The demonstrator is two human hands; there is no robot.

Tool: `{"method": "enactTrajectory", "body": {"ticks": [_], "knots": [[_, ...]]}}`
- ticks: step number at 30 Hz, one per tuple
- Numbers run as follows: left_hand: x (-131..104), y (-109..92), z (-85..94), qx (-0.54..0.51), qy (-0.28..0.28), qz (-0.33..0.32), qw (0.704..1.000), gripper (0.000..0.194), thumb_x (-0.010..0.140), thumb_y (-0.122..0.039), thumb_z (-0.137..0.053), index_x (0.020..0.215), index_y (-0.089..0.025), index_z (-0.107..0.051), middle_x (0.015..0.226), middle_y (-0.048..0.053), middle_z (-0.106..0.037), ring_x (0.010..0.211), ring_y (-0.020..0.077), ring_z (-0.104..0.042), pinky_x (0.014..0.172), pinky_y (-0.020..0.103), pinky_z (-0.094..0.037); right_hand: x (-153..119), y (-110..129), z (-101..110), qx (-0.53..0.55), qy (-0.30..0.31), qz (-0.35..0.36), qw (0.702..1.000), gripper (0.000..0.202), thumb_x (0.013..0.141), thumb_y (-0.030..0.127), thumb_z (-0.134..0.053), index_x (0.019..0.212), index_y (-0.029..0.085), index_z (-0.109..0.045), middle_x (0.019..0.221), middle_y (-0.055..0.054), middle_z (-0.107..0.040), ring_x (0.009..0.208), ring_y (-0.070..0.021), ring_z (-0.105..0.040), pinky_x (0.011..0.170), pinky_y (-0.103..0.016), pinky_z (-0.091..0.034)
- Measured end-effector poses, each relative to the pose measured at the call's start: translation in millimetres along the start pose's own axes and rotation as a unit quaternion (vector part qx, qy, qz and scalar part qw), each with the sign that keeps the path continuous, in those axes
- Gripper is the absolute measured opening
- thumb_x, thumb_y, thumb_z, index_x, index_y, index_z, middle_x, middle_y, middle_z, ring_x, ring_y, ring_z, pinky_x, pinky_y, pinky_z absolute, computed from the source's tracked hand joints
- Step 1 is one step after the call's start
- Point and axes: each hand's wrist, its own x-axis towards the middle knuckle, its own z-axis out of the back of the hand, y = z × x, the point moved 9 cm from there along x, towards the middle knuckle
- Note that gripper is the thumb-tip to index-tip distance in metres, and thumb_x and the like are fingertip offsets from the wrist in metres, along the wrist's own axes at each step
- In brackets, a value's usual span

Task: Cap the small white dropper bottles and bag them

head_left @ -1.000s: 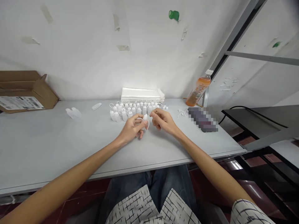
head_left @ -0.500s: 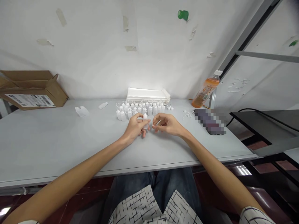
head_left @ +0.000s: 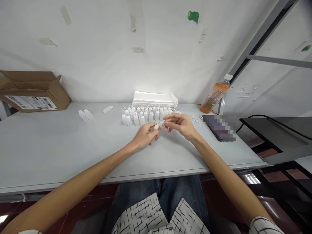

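Observation:
In my left hand (head_left: 146,135) is a small white needle-tip squeeze bottle (head_left: 156,127), gripped between thumb and fingers. It is tilted, with its thin metal tip pointing up and to the right. My right hand (head_left: 181,126) is close on the right, its thumb and forefinger pinched on a small white cap (head_left: 163,123) beside the tip. The fingers partly hide this cap, and I cannot tell whether it touches the tip. Just behind both hands, several similar white bottles (head_left: 142,120) stand upright in a cluster, many with thin looped straps.
A stack of white trays (head_left: 154,97) lies against the wall. Loose white strap pieces (head_left: 196,119), a phone (head_left: 219,128) and an orange drink bottle (head_left: 215,96) are at right. At left are a cardboard box (head_left: 34,94), clear plastic pieces (head_left: 85,114) and a lying white bottle (head_left: 108,109).
The bottle in my left hand has gone from upright to tilted right. My right hand has risen slightly, bringing its pinched fingers beside the bottle's tip.

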Motion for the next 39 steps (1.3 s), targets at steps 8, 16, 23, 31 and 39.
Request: {"method": "enactTrajectory", "body": {"ticks": [8, 16, 23, 31, 39], "knots": [[-2, -7, 1.3, 0.059, -0.012, -0.041, 0.997, 0.018, 0.081, -0.024, -0.049, 0.093, -0.017, -0.061, 0.065, -0.003, -0.054, 0.050, 0.0077, -0.042, 0.049, 0.021, -0.033, 0, -1, 4, -0.001, -0.014, 0.008, 1.000, 0.026, 0.077, 0.038, -0.075, 0.089, 0.015, -0.072, 0.079, -0.006, -0.071, 0.069, -0.0179, -0.069, 0.055, -0.029, -0.056], [-4, -15, 2.9, 0.117, -0.027, -0.081, 0.989, 0.022, 0.085, -0.027, -0.048, 0.097, -0.017, -0.063, 0.077, 0.000, -0.061, 0.066, 0.0125, -0.052, 0.063, 0.024, -0.040, 0, 3, 0, -0.007, -0.001, 0.016, 1.000, 0.028, 0.078, 0.040, -0.073, 0.090, 0.015, -0.070, 0.079, -0.006, -0.070, 0.067, -0.0168, -0.067, 0.054, -0.028, -0.055], [-10, -30, -4.2, 0.179, -0.005, -0.133, 0.975, 0.029, 0.094, -0.037, -0.042, 0.098, -0.018, -0.064, 0.086, 0.001, -0.064, 0.077, 0.0161, -0.054, 0.072, 0.026, -0.040, -1, 5, -4, -0.040, 0.007, 0.012, 0.999, 0.023, 0.077, 0.036, -0.074, 0.082, 0.014, -0.071, 0.072, -0.005, -0.066, 0.063, -0.0148, -0.063, 0.051, -0.028, -0.054], [-8, -27, -3.9, 0.184, -0.008, -0.132, 0.974, 0.036, 0.097, -0.041, -0.038, 0.101, -0.018, -0.065, 0.087, 0.001, -0.065, 0.076, 0.0157, -0.054, 0.074, 0.027, -0.041, -2, 4, -7, -0.040, 0.022, 0.010, 0.999, 0.020, 0.079, 0.033, -0.071, 0.084, 0.014, -0.072, 0.074, -0.005, -0.067, 0.064, -0.0143, -0.062, 0.052, -0.027, -0.054], [-7, -27, -4.0, 0.187, -0.006, -0.126, 0.974, 0.035, 0.097, -0.039, -0.038, 0.100, -0.018, -0.066, 0.091, 0.001, -0.067, 0.080, 0.0162, -0.057, 0.076, 0.027, -0.040, -2, 4, -8, -0.036, 0.023, 0.005, 0.999, 0.019, 0.078, 0.032, -0.071, 0.084, 0.013, -0.072, 0.073, -0.005, -0.066, 0.064, -0.0147, -0.062, 0.051, -0.027, -0.053]]}}
